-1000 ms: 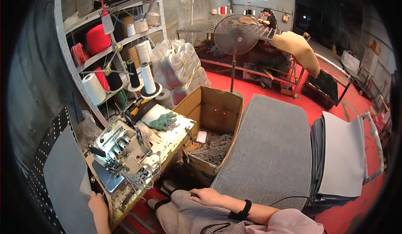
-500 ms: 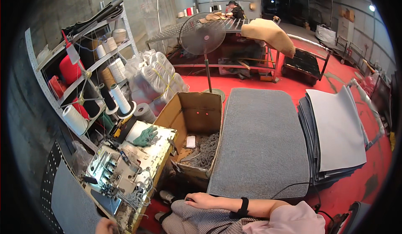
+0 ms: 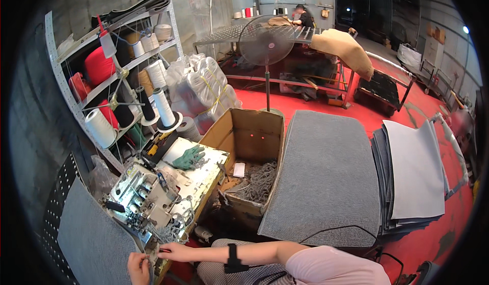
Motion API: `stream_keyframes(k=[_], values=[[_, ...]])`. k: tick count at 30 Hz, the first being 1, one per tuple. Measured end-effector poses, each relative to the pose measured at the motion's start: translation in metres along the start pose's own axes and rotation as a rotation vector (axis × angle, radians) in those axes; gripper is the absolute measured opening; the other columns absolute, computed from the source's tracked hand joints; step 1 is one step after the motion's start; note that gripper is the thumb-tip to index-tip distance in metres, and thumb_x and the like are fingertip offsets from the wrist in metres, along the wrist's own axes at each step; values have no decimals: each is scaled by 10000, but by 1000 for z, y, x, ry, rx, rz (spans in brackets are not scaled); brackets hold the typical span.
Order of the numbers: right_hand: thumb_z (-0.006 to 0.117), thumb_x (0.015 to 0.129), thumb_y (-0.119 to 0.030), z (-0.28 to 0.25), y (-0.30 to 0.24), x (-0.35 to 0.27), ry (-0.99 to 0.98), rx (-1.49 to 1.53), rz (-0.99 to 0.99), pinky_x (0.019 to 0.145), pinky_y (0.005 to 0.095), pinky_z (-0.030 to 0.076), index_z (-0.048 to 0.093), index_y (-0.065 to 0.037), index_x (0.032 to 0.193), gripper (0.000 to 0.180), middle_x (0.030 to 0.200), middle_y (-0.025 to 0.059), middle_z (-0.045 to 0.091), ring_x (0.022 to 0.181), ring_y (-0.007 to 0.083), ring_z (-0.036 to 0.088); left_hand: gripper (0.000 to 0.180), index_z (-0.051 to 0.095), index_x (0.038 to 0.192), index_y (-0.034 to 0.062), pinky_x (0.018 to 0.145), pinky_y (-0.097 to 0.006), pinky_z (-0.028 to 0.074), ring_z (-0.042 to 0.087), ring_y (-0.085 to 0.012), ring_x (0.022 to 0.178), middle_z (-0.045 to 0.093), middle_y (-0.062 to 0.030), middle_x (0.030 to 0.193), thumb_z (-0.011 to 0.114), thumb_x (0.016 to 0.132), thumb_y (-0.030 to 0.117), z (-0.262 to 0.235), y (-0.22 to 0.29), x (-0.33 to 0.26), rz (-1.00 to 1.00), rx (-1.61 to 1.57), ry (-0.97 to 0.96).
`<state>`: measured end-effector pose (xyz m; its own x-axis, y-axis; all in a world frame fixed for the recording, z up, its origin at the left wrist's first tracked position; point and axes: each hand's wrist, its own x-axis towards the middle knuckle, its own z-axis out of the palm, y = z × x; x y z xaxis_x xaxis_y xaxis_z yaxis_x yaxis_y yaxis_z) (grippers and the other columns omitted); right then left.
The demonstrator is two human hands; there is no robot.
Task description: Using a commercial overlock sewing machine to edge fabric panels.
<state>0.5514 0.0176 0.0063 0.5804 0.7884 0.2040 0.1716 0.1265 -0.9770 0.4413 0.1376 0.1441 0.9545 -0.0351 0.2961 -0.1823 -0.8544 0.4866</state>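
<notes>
- Head view: the left hand (image 3: 137,267) and right hand (image 3: 170,252) meet at the near edge of the grey mat (image 3: 94,241), fingers pinched on its edge and some loose thread (the exact grip is too small to tell).
- The sewing machine (image 3: 145,198) sits just beyond on the surface (image 3: 204,175).
- Judgement: keep the mat edge flat and taut and the thread clear of the fingers.
- A cardboard box (image 3: 252,157) of scraps stands to the right.

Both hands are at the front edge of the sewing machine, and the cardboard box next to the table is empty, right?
Not quite. Both the left hand and the right hand are at the front edge of the sewing machine, but the cardboard box is not empty: the head view shows a heap of grey trimmings and a small white piece inside.
</notes>
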Motion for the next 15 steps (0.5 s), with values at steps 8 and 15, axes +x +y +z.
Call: stream_keyframes(k=[8,15], values=[[570,844,-359,77,-16,26,42,610,261,418,183,263,543,-92,862,269,608,-67,442,490,23,379,486,334,1262,-10,697,-262,475,583,-168,773,590,-115,877,533,818,0,18,-35,-50,-370,-111,137],[605,838,-293,69,-21,24,252,614,259,442,185,278,540,-85,815,218,620,-71,449,516,17,375,453,356,1255,3,691,-251,468,570,-146,778,586,-95,885,551,852,73,40,-64,-45,-342,-328,323]])
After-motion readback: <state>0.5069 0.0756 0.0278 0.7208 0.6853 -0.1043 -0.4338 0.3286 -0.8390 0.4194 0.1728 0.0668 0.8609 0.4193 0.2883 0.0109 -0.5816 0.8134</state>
